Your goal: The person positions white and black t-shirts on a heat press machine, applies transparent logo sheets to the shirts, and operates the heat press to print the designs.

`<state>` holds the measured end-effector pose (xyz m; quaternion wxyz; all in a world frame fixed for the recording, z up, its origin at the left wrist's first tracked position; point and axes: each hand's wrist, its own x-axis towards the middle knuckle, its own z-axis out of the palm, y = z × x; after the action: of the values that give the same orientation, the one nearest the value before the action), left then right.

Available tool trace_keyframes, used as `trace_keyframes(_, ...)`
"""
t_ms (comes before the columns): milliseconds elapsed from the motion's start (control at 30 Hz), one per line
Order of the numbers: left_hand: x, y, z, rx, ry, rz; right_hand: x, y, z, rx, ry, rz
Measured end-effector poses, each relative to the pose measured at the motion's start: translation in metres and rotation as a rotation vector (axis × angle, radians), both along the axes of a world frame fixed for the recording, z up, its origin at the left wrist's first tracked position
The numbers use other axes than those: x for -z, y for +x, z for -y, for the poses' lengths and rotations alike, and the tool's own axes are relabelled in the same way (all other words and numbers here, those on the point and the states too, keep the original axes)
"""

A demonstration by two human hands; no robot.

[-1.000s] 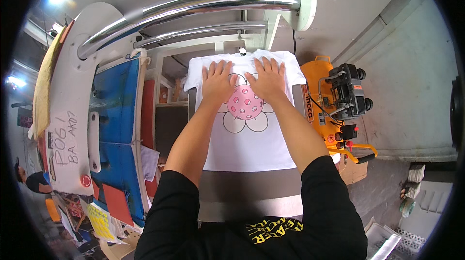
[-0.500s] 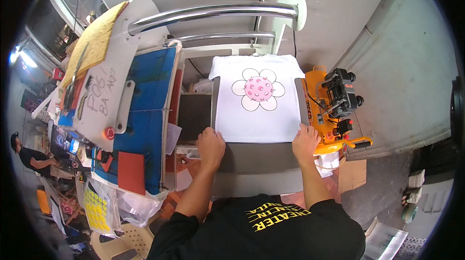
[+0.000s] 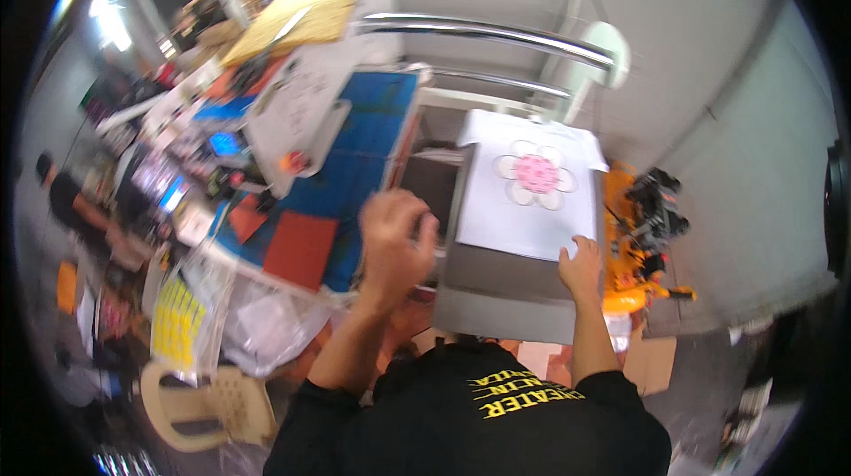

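Note:
A white T-shirt (image 3: pixel 523 223), printed with a pink-centred flower with white petals (image 3: pixel 536 175), lies flat over a grey press bed (image 3: pixel 505 285). My right hand (image 3: pixel 582 268) is at the shirt's lower right corner. Its thumb and forefinger are apart, with white cloth showing between them. Off the bed's left side, my left hand (image 3: pixel 396 241) is raised and blurred by motion. Its fingers curl loosely, the thumb stands apart, and no object shows in it. It is nearest the edge of a blue-topped table (image 3: pixel 368 157).
Chrome bars (image 3: pixel 496 37) run behind the bed. A red-brown pad (image 3: pixel 301 250) and a white panel with a red button (image 3: pixel 295 162) are on the left. An orange air compressor (image 3: pixel 625 290) stands at right. A plastic chair (image 3: pixel 239 409) is lower left; a person (image 3: pixel 75 206) is beyond.
My left hand has let go of the shirt's lower left corner and lifted away to the left. My right hand stays at the lower right corner. The whole view has swung left.

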<state>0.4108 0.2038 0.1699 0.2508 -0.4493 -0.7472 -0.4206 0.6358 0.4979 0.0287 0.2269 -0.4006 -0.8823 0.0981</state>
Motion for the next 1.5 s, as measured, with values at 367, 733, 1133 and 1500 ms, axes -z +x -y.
trace_keyframes(367, -0.013, -0.128, 0.170, -0.815, -0.404, -0.002, -0.022, -0.029, 0.089, -0.555, -0.323, -0.248)
trace_keyframes(733, -0.020, -0.081, 0.130, -0.841, -0.327, 0.041, -0.091, -0.063, 0.130, -0.890, -0.441, -0.343)
trace_keyframes(1133, 0.004, 0.017, 0.121, 0.134, -0.085, 0.032, -0.183, -0.144, 0.232, -0.693, -0.095, -0.646)
trace_keyframes(1500, 0.107, -0.047, 0.458, -0.128, -0.207, 0.513, -0.157, -0.172, 0.225, 0.216, 0.410, -0.645)
